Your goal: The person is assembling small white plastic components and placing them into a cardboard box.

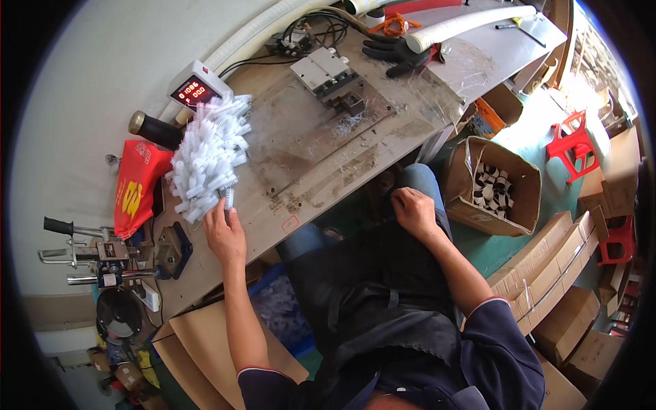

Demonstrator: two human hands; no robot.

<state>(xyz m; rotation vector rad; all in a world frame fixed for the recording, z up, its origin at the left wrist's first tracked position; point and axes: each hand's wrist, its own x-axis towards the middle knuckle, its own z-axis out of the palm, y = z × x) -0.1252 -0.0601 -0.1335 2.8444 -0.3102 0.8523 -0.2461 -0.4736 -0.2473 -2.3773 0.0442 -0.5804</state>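
Note:
My left hand (224, 229) rests on the worn wooden workbench (314, 154) at the near edge of a heap of small white ribbed plastic pieces (207, 156). Its fingers touch one piece (228, 199) at the bottom of the heap. My right hand (413, 210) lies on my lap against dark trousers, fingers curled, with nothing visible in it. A black apron covers my legs.
A grey metal fixture (329, 74) and a counter box with red digits (198, 87) sit on the bench. A red bag (137, 186) lies left. An open carton of white pieces (493, 184) stands right. Black gloves (396, 53), white hoses, red stools (572, 142) and flat cartons surround.

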